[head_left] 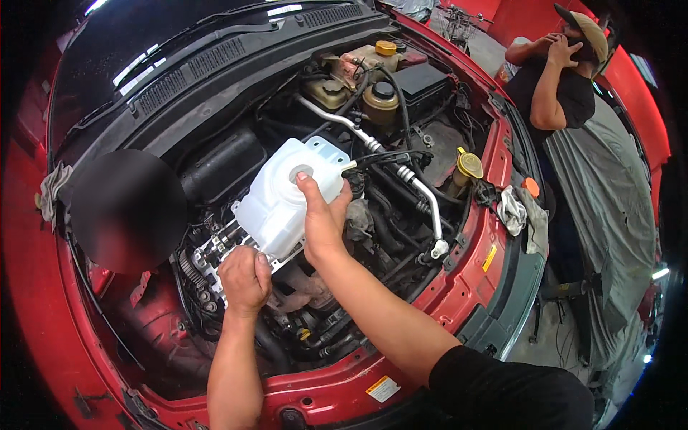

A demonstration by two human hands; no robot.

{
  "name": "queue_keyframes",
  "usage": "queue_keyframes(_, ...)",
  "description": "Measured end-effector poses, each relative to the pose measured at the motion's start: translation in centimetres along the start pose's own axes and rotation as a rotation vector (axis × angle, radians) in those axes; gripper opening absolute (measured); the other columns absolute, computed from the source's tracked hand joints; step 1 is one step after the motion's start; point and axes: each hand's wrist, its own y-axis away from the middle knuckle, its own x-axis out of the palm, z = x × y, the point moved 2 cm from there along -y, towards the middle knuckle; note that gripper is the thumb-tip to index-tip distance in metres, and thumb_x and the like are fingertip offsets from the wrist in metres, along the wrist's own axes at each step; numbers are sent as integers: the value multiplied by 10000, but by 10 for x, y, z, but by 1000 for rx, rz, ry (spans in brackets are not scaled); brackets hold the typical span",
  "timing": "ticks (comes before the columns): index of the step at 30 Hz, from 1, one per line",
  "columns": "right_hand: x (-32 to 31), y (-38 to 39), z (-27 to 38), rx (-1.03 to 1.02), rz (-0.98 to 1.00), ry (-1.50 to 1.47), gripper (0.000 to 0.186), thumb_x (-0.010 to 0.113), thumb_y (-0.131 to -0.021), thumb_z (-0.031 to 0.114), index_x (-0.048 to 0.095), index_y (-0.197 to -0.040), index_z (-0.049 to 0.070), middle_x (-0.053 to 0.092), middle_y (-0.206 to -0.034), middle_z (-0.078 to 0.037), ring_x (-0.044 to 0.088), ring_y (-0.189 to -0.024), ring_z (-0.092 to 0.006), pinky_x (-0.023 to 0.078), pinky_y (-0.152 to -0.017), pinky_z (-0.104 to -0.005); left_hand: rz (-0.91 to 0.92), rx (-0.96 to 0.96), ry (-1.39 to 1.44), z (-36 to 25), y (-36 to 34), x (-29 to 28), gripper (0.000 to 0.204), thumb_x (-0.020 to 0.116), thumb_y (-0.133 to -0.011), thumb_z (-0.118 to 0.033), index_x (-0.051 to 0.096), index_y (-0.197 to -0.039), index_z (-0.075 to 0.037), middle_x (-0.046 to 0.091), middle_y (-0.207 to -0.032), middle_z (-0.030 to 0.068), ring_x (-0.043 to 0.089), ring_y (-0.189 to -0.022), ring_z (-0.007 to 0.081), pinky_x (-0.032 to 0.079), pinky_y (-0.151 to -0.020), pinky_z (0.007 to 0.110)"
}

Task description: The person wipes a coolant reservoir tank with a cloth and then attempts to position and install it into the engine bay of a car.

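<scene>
A translucent white plastic reservoir [276,197] is held tilted over the engine's exposed cylinder head [215,251]. My right hand [326,218] grips its right side, thumb resting on the round opening on top. My left hand [245,279] has its fingers curled at the reservoir's lower left corner, which they partly hide. A black hose [390,156] runs near the small spout on the reservoir's right.
A red car's engine bay holds a white-silver pipe [428,201], yellow-capped filler [469,165] and brown canister [380,104]. Rags [512,215] lie on the right edge. Another person [548,93] stands right, near a draped grey cover [602,215]. A dark blurred disc hides part of the left.
</scene>
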Motion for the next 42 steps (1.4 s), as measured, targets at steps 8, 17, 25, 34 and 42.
queue_keyframes(8, 0, 0, 2, 28, -22, 21, 933, 792, -828, 286, 194, -1477, -17, 454, -1362, -179, 474, -1273, -269, 377, -1100, -392, -30, -22, 31, -1, -1, 1, 204, 563, -914, -104, 502, -739, -20, 498, -664, 154, 523, -601, 374, 417, -563, 461)
queue_keyframes(17, -8, -9, 2, -34, -161, -16, 1028, 814, -829, 275, 121, -1520, -40, 391, -1448, -223, 439, -1329, -301, 358, -1128, -399, -180, -582, 606, 19, 10, 11, 385, 416, -1054, -243, 544, -768, -20, 596, -697, 57, 517, -626, 133, 425, -586, 327)
queue_keyframes(25, -5, -4, 5, 17, -160, -28, 1062, 835, -818, 280, 105, -1525, -31, 399, -1444, -219, 430, -1334, -293, 356, -1129, -395, -181, -449, 363, 6, 6, 9, 311, 445, -1017, -216, 539, -797, -17, 564, -651, 94, 530, -574, 223, 423, -576, 373)
queue_keyframes(34, 4, 11, -3, 5, -73, 59, 1004, 826, -818, 288, 163, -1502, -30, 435, -1397, -189, 468, -1292, -274, 380, -1111, -392, -80, -338, 189, 8, 11, 11, 301, 445, -1033, -184, 508, -800, -4, 478, -635, 171, 503, -573, 361, 395, -576, 446)
queue_keyframes(42, 1, 6, -3, 26, -28, -25, 1114, 858, -785, 263, 91, -1521, -69, 393, -1436, -234, 433, -1331, -303, 348, -1135, -397, -72, -313, 95, 4, 7, 11, 276, 457, -1029, -182, 533, -825, -13, 525, -659, 194, 548, -628, 422, 414, -603, 495)
